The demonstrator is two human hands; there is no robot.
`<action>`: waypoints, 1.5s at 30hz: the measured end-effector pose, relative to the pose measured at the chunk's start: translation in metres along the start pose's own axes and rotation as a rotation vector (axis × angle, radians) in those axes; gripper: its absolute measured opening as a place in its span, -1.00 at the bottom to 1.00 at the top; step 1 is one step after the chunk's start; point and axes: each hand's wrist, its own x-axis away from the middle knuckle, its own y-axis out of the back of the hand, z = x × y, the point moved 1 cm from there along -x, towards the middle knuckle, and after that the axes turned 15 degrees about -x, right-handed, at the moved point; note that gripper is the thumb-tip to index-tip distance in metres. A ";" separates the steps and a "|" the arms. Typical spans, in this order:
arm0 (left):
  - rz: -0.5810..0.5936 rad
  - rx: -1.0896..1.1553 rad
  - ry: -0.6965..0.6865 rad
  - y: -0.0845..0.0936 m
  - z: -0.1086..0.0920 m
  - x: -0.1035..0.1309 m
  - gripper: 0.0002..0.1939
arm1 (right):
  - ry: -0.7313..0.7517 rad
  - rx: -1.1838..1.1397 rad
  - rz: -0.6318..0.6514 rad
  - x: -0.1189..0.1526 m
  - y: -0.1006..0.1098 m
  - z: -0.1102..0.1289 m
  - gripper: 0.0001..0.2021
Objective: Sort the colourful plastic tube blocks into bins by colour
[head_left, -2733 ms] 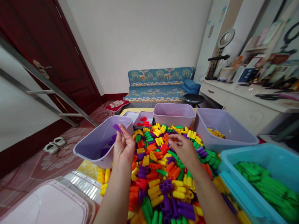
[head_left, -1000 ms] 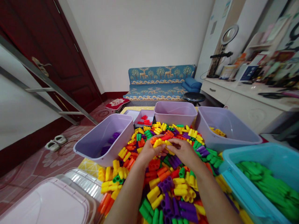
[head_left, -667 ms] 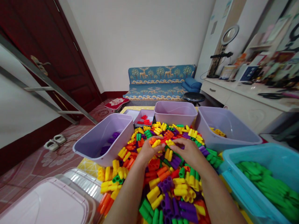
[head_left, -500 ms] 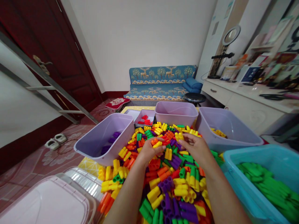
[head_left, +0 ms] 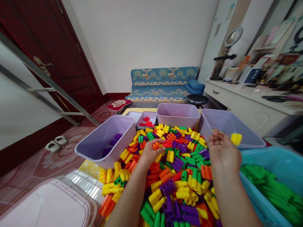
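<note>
A wide pile of yellow, orange, green, purple and red plastic tube pieces (head_left: 168,186) covers the table. My left hand (head_left: 151,153) is closed on an orange piece (head_left: 156,145) over the middle of the pile. My right hand (head_left: 223,154) is at the near edge of the right purple bin (head_left: 246,129), its fingers loosely apart. A yellow piece (head_left: 236,139) hangs in the air over that bin, just right of the fingers and apart from them. Under the hand, the bin's contents are mostly hidden.
A purple bin (head_left: 87,142) with purple pieces stands left, a purple bin (head_left: 178,115) at the back, and a small tray (head_left: 139,121) with red pieces beside it. The teal bin (head_left: 248,154) at right holds green pieces. Clear lids (head_left: 52,201) lie front left.
My right hand has moved right from the pile to the right purple bin and let go of a yellow piece. The left hand stays nearly in place; the yellow piece there sits lower.
</note>
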 end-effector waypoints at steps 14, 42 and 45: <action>0.014 -0.141 -0.143 0.001 -0.007 0.004 -0.74 | -0.311 0.962 0.756 0.040 0.001 -0.046 -0.59; 0.157 0.069 -0.139 0.005 -0.020 0.009 -0.57 | -0.409 0.870 0.708 0.058 -0.003 -0.055 -0.71; 0.238 0.137 -0.152 0.004 -0.015 0.009 -0.48 | -0.445 0.904 0.740 0.057 -0.002 -0.057 -0.73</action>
